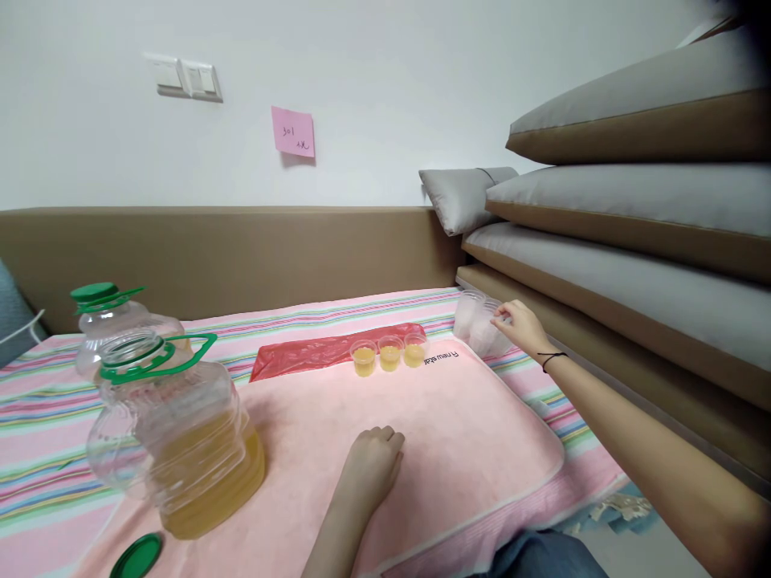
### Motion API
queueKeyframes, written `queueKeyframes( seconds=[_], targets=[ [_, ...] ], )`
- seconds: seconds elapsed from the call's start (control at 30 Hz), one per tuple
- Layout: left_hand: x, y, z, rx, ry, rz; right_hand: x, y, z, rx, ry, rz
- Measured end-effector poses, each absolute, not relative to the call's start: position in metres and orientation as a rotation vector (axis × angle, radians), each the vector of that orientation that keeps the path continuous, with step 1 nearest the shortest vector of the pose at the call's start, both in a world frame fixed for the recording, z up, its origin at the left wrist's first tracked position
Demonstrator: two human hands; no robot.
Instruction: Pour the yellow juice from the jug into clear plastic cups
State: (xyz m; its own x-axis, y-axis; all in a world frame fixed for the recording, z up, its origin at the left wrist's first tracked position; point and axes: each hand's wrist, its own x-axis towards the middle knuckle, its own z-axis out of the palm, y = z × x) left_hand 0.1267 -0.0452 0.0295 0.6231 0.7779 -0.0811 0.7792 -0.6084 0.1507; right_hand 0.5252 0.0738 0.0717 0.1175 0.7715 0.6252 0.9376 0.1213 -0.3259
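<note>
My right hand [519,325], with a black band on its wrist, reaches to the stacked clear plastic cups [492,337] at the far right corner of the pink towel [446,433]. Its thumb and fingers pinch the rim of a cup there. My left hand [374,459] rests on the towel's middle, fingers curled in, with nothing seen in it. Three small clear cups of yellow liquid [389,357] stand in a row beyond it. To the left, an uncapped plastic jug [198,449] with a green handle is partly filled with yellow liquid.
A second jug [99,313], with its green cap on, stands behind the first. A loose green cap [137,555] lies at the front left. A red plastic bag [301,353] lies behind the filled cups. Stacked grey and brown cushions [632,193] rise on the right.
</note>
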Motion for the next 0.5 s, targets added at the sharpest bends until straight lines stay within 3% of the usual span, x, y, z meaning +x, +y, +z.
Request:
queueKeyframes(
  seconds=[0.5],
  targets=[
    [0.1262, -0.0434, 0.0287, 2.657, 1.295, -0.011, 0.5234, 0.0739, 0.0668, -1.658, -1.594, -0.286]
  ],
)
